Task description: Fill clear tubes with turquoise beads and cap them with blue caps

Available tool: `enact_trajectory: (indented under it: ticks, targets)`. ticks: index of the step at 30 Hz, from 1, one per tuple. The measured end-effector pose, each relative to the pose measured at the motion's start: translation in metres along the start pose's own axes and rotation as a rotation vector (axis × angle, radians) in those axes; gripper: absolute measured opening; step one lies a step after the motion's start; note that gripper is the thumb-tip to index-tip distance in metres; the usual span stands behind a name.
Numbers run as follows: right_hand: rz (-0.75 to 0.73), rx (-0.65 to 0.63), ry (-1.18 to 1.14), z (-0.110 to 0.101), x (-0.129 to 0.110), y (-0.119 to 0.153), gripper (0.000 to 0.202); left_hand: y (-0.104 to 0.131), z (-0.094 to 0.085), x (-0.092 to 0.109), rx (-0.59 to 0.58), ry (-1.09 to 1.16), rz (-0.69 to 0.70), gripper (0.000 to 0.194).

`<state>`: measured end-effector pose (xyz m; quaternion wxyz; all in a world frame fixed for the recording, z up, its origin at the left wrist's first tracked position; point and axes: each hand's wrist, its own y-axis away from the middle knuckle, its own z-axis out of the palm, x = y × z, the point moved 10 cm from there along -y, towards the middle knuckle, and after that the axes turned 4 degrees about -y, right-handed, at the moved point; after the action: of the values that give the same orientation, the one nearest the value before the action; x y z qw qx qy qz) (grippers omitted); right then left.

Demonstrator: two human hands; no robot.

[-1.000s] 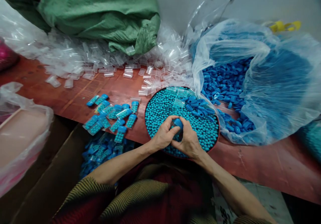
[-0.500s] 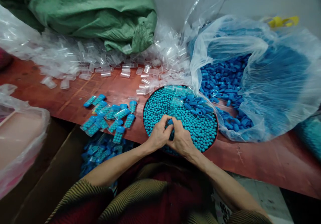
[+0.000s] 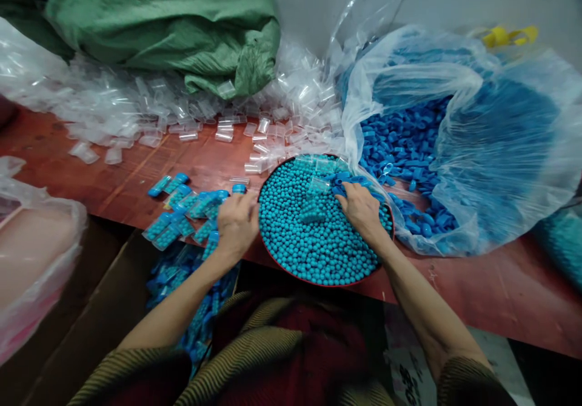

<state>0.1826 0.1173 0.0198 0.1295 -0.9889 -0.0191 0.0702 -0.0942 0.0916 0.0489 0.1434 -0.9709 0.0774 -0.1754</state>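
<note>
My right hand (image 3: 362, 211) is over the right side of a round red-rimmed tray (image 3: 304, 277) of turquoise beads (image 3: 295, 236). Its thumb and fingertips close around a blue cap (image 3: 339, 190) at the edge of a small heap of caps lying on the beads. Left of the tray, my left hand (image 3: 237, 224) hovers by a group of capped, bead-filled vials (image 3: 178, 195); its fingers are mostly hidden and blurred. A clear vial (image 3: 319, 185) rests on the beads, and another clear vial (image 3: 313, 211) lies half sunk among them.
Many empty clear vials (image 3: 188, 134) lie along the back of the red table (image 3: 131, 182), below a green cloth bundle (image 3: 168, 24). A plastic bag (image 3: 500, 127) spills blue caps at right. Filled vials (image 3: 200, 327) are piled below the front edge. A plastic-lined box (image 3: 31, 248) stands at left.
My hands have parted from the middle of the tray. The left moved left to the filled vials, the right moved up and right to the caps. A half-sunk vial now shows where they were.
</note>
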Motion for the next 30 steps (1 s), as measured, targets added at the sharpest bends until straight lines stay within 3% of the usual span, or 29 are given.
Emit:
enact_trajectory:
  ticks: [4,8,14,20,25,30]
  targets:
    - [-0.038,-0.155,0.101,0.022,-0.007,-0.006,0.023,0.0,0.048,0.07,-0.248,0.164,0.184,0.022]
    - [-0.037,-0.163,0.068,0.015,-0.003,0.009,0.037,0.002,0.085,0.1,-0.427,0.234,0.243,0.027]
    - [-0.247,-0.27,-0.033,0.019,-0.018,0.042,0.034,0.002,0.096,0.098,-0.443,0.248,0.222,0.02]
    - [-0.152,-0.129,-0.257,-0.003,-0.016,0.039,0.041,-0.001,0.096,0.097,-0.482,0.354,0.179,0.017]
    - [-0.248,-0.17,-0.495,-0.001,-0.047,0.041,0.042,-0.004,0.097,0.096,-0.535,0.476,0.165,0.015]
    - [-0.222,-0.233,-0.417,0.008,-0.035,0.048,0.036,-0.004,0.098,0.088,-0.584,0.591,0.12,0.013]
